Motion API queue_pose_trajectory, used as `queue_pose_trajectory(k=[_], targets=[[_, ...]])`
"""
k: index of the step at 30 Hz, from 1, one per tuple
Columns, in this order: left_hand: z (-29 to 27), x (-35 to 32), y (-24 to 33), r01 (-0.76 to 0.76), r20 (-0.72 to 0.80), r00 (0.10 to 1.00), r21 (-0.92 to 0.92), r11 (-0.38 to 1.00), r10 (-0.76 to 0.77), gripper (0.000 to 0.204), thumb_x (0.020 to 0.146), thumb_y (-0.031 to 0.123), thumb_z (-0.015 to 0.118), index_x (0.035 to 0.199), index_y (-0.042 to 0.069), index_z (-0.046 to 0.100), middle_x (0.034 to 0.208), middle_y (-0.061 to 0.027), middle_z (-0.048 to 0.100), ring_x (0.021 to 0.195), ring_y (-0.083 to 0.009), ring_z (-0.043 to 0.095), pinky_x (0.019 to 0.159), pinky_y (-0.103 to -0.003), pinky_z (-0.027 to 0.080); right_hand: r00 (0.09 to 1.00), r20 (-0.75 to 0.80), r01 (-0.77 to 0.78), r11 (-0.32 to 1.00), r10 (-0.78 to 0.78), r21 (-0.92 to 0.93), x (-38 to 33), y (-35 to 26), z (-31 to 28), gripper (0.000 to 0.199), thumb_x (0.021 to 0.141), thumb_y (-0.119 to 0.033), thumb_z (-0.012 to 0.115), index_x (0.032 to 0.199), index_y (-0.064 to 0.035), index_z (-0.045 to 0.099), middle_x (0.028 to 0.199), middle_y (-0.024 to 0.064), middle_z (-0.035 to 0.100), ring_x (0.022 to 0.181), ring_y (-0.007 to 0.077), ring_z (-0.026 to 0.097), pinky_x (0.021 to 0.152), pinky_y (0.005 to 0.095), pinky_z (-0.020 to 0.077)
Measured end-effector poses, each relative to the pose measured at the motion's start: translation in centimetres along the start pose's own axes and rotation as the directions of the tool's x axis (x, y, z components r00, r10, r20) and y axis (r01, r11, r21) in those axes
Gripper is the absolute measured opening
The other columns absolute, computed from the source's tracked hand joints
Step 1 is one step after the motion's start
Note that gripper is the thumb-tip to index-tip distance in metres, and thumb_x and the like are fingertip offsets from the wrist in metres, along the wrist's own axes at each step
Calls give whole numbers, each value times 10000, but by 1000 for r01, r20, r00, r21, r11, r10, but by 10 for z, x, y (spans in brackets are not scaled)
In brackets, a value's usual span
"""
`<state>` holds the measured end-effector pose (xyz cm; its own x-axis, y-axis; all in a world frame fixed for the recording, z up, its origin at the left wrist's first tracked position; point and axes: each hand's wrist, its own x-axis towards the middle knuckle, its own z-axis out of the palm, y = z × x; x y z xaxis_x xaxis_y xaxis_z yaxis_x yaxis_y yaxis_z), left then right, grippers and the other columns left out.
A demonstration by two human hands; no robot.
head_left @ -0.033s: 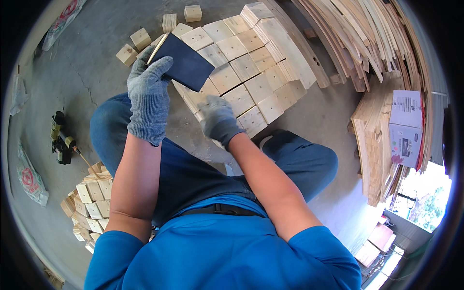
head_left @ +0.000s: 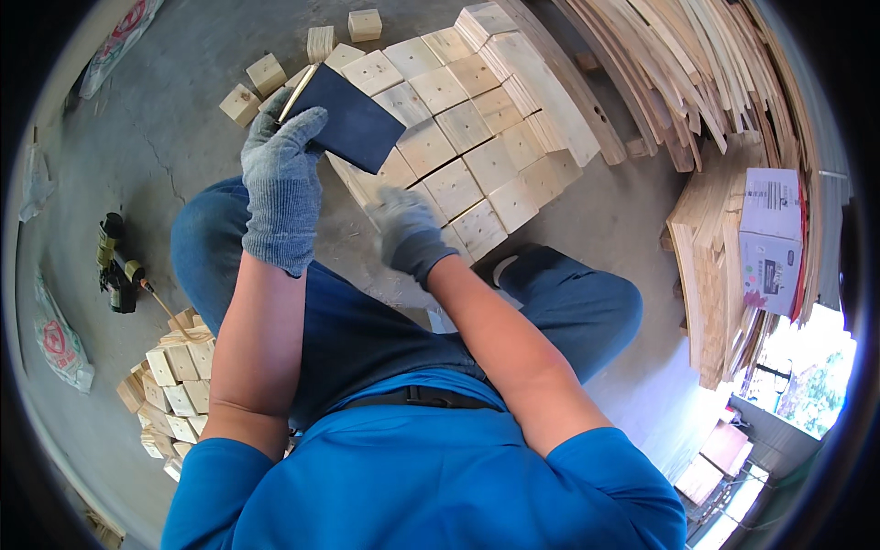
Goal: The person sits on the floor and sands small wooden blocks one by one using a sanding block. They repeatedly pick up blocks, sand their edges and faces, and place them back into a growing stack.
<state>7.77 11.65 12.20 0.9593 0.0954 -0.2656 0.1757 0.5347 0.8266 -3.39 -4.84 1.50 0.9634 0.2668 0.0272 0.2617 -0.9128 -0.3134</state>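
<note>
In my gloved left hand [head_left: 282, 170] is a flat, dark navy rectangular pad [head_left: 350, 119] with a pale gold edge. My thumb lies across its near corner, and the fingers are behind it. The pad is tilted above the left part of a layer of pale wooden blocks [head_left: 452, 188], set tightly in rows on the ground. My gloved right hand [head_left: 410, 234] is at the near left edge of these blocks. Its fingers are smeared by motion, so their grip and any contact with the blocks cannot be made out.
Several loose blocks [head_left: 267, 73] lie beyond the layer. More blocks [head_left: 176, 390] are heaped by my left elbow, near a cordless power tool [head_left: 117, 261]. Long boards [head_left: 632, 78] are piled at the far right; a printed carton [head_left: 770, 240] rests against stacked timber [head_left: 710, 266].
My right hand has shifted slightly left and its fingers have moved. The left hand and the pad stay in place.
</note>
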Motion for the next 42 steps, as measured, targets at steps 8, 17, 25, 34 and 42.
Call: queue_pose_trajectory(k=[8, 17, 25, 34, 42], targets=[[-5, -1, 0, 3, -10, 1000, 6, 1000, -3, 431, 920, -3, 786, 1340, 24, 693, 1153, -107, 758, 1015, -195, 736, 872, -315, 609, 969, 234, -172, 906, 84, 387, -13, 4, -8, 376, 910, -200, 648, 1256, -97, 753, 1194, 213, 752, 1089, 402, 721, 975, 479, 569], [5, -7, 7, 2, 21, 1000, 21, 1000, -2, 452, 967, -30, 717, 1410, -16, 631, 1219, -160, 736, 1078, -254, 738, 963, -359, 620, 910, 121, -416, 877, 398, 243, -90, 139, -63, 600, 864, 5, 555, 1455, -67, 632, 1411, 224, 667, 1289, 370, 659, 1104, 402, 519], [4, -4, 4, 20, 1, 1000, 44, 999, -20, 472, 974, -48, 700, 1437, -24, 611, 1244, -183, 727, 1087, -276, 740, 979, -365, 625, 876, 248, -461, 871, 415, 171, -106, 154, -63, 690, 870, -15, 533, 1546, -151, 557, 1505, 173, 615, 1365, 370, 598, 1163, 420, 482], [6, -3, -2, 10, 38, 999, 60, 998, -12, 457, 975, -39, 700, 1424, -25, 620, 1245, -175, 730, 1078, -267, 743, 964, -357, 627, 880, 244, -454, 872, 407, 182, -112, 155, -60, 676, 868, -8, 547, 1524, -168, 580, 1478, 164, 636, 1327, 376, 621, 1132, 429, 503], [7, -5, -1, -9, 54, 999, 76, 997, 5, 448, 976, -22, 703, 1417, -27, 621, 1219, -162, 736, 1059, -252, 743, 944, -350, 629, 867, 292, -438, 898, 405, 55, -101, 140, -69, 673, 880, -14, 544, 1534, -172, 567, 1466, 165, 645, 1301, 379, 639, 1100, 448, 521]])
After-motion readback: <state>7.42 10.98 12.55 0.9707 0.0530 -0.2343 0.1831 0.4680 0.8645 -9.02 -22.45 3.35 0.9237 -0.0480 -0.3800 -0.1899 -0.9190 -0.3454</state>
